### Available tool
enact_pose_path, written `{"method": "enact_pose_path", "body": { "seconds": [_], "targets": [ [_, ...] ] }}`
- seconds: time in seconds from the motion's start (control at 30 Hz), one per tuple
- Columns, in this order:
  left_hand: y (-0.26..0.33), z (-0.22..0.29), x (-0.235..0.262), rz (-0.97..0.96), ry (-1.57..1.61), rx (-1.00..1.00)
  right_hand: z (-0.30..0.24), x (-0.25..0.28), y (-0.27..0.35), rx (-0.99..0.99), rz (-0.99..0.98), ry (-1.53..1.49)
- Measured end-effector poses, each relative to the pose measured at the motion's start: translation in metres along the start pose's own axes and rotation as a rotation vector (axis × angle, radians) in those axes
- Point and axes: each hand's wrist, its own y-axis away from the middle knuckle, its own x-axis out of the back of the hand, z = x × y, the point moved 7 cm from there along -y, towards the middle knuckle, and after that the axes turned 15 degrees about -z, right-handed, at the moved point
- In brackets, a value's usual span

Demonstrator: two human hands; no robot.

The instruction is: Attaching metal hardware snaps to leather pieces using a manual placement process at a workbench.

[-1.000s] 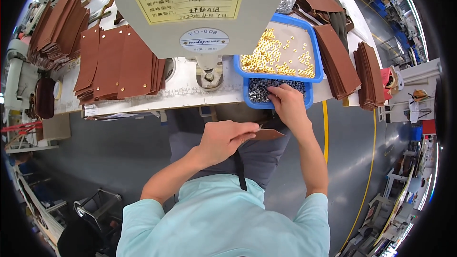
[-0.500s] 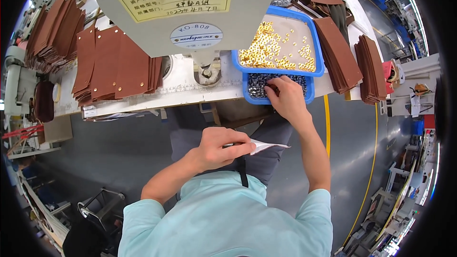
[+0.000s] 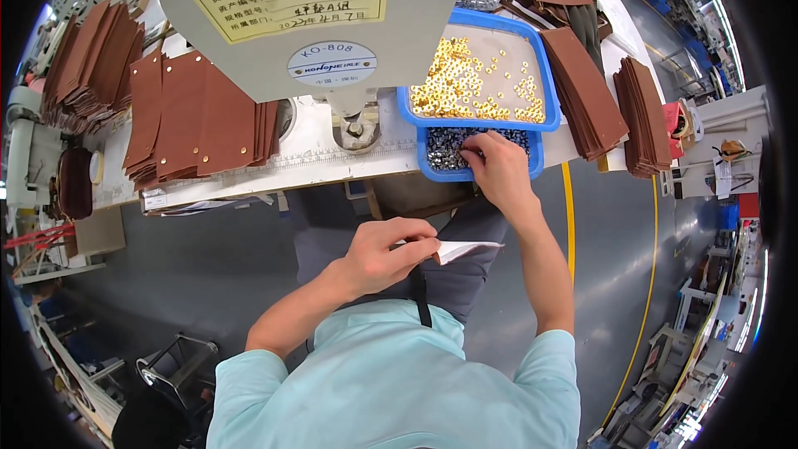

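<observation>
My left hand [image 3: 378,254] pinches a folded piece with a white face and brown edge [image 3: 464,251], held above my lap. The fingers cover its left end. At the table's front edge, my right hand [image 3: 503,170] reaches into a small blue tray [image 3: 538,156] filled with small dark silvery metal fittings [image 3: 443,150]. Thumb and fingertips are drawn together among the fittings; whatever is between them is too small to make out. Overlapping the back of that tray is a larger blue tray [image 3: 499,124] with gold-coloured ring fittings [image 3: 453,75].
A light grey machine head [image 3: 416,41] overhangs the white table, its metal lower post [image 3: 357,133] below. Stacked brown panels with gold studs [image 3: 195,116] lie to its left. More brown strips [image 3: 582,96] are stacked right of the trays, near another pile [image 3: 644,120].
The view has shifted slightly, so the table and machine sit a little further left. My right fingertips stay in the fittings. The piece in my left hand has turned a little, showing more brown edge.
</observation>
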Motion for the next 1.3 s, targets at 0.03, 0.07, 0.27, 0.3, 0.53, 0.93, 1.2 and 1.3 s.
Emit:
{"method": "enact_pose_path", "body": {
  "seconds": [0.03, 0.07, 0.27, 0.3, 0.53, 0.93, 1.2, 1.3],
  "targets": [
    [0.001, 0.001, 0.0, -0.013, -0.025, -0.047, 0.0, 0.0, 0.001, -0.003, 0.0, -0.001],
    [0.002, 0.002, -0.001, -0.025, -0.051, -0.09, -0.004, 0.008, 0.005, 0.023, 0.105, -0.019],
    [0.003, 0.007, 0.003, 0.019, -0.071, -0.165, -0.038, 0.022, 0.045, -0.06, -0.054, -0.659],
    [0.003, 0.007, 0.004, 0.019, -0.071, -0.161, -0.051, 0.017, 0.052, -0.031, -0.232, -0.823],
    [0.003, 0.006, -0.001, 0.001, 0.001, -0.136, -0.078, 0.019, 0.069, 0.143, -0.459, -0.821],
    [0.005, 0.002, -0.001, 0.0, 0.054, -0.055, -0.089, 0.024, 0.065, 0.204, -0.473, -0.736],
    [0.005, -0.003, -0.002, -0.029, 0.13, 0.047, -0.095, 0.036, 0.067, 0.25, -0.38, -0.571],
    [0.004, -0.006, -0.001, -0.047, 0.199, 0.129, -0.098, 0.04, 0.07, 0.31, -0.366, -0.505]
  ]
}}
